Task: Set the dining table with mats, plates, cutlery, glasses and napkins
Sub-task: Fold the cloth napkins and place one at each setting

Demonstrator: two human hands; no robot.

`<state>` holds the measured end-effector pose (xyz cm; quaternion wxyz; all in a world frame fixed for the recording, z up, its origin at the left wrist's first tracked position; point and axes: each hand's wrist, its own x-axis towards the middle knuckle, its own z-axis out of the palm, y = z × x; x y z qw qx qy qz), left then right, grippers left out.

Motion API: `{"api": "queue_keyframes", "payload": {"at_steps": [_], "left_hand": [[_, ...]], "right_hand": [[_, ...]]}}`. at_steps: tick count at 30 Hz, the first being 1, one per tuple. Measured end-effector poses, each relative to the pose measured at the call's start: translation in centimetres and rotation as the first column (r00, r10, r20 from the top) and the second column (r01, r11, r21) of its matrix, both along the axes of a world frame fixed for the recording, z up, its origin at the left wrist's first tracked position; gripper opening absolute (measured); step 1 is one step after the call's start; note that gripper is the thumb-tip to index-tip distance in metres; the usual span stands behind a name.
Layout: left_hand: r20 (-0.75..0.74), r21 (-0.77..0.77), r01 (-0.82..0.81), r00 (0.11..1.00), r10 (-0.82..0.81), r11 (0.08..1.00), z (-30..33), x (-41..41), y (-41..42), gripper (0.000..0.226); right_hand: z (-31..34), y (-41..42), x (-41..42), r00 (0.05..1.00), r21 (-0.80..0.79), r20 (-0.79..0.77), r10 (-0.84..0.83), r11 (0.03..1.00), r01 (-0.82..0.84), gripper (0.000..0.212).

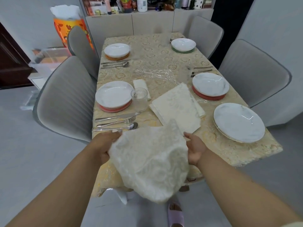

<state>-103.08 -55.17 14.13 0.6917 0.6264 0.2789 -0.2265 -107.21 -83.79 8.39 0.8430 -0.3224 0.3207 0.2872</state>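
A cream lace napkin [150, 163] hangs spread between my hands above the table's near edge. My left hand [105, 145] grips its left edge with curled fingers. My right hand [195, 148] holds its right edge, thumb up. A stack of folded cream napkins [177, 105] lies behind it. The near left place has a white plate [114, 94] on a red mat, a folded napkin [141, 86], a glass [139, 99] and cutlery [116, 122]. Three other plates sit on mats: the far left plate [116, 50], the far right plate [183, 44] and the right plate [210, 84].
Two stacked plates [239, 122] without a mat sit near the right front corner. Crumpled clear plastic wrap [157, 73] lies mid-table. Grey chairs [65, 99] stand along both long sides. A cabinet with bottles [147, 7] is behind the table.
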Motion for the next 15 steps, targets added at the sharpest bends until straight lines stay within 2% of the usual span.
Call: {"api": "queue_keyframes", "payload": {"at_steps": [2, 5, 7, 11, 13, 15], "left_hand": [[0.022, -0.096, -0.033, 0.999, 0.035, 0.995, 0.0, -0.1, 0.1, 0.059], [0.026, -0.127, -0.028, 0.999, 0.031, 0.991, 0.3, -0.6, -0.4, 0.045], [0.029, -0.13, -0.012, 0.999, 0.016, 0.991, 0.3, -1.0, -0.5, 0.036], [0.02, -0.18, -0.037, 0.999, 0.041, 0.983, 0.0, -1.8, -0.6, 0.037], [0.022, -0.182, -0.048, 0.998, 0.053, 0.982, 0.0, -2.2, -0.7, 0.038], [0.053, -0.158, -0.054, 0.997, 0.063, 0.986, -0.1, -2.4, -0.8, 0.039]], "right_hand": [[-0.2, 1.5, -0.6, 1.0, 0.029, -0.025, 0.002, 1.0, -0.001, 0.04], [0.3, 3.6, -1.2, 0.996, 0.075, -0.034, 0.083, 0.994, -0.08, 0.035], [0.9, 4.3, -1.1, 0.995, 0.175, 0.025, 0.095, 0.98, -0.098, 0.047], [2.6, 5.1, -1.1, 0.993, 0.314, 0.107, 0.042, 0.947, -0.074, 0.068], [2.8, 5.2, -0.9, 0.994, 0.292, 0.108, -0.006, 0.956, -0.026, 0.072], [2.5, 5.3, -0.1, 0.993, 0.191, 0.105, -0.046, 0.981, 0.025, 0.064]]}}
